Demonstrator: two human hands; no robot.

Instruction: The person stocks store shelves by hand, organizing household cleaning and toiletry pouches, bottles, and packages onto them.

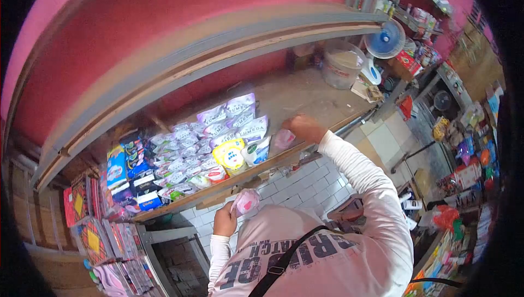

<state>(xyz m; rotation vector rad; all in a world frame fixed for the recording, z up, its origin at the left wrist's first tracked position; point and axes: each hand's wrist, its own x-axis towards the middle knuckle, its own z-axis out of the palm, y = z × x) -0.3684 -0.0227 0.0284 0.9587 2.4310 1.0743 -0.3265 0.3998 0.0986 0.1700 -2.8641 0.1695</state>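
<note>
My left hand (pixel 225 220) is closed around a small pink and white packet (pixel 248 203), held low in front of the shelf's edge. Out over the wooden shelf (pixel 305 90), my right hand (pixel 307 128) has its fingers closed on a similar pink packet (pixel 284 139), which is at the shelf's front edge. Just left of that packet stand a white and green pouch (pixel 256 151) and a yellow and white pouch (pixel 230 156). Behind them are purple and white pouches (pixel 252 127) in rows.
Blue and black packs (pixel 143 182) fill the shelf's left end. A clear bucket (pixel 343 66) and a blue fan (pixel 385 39) are at the far right. Stacked books (pixel 90 237) stand at lower left. A wooden sliding-door rail (pixel 218 46) crosses above the shelf.
</note>
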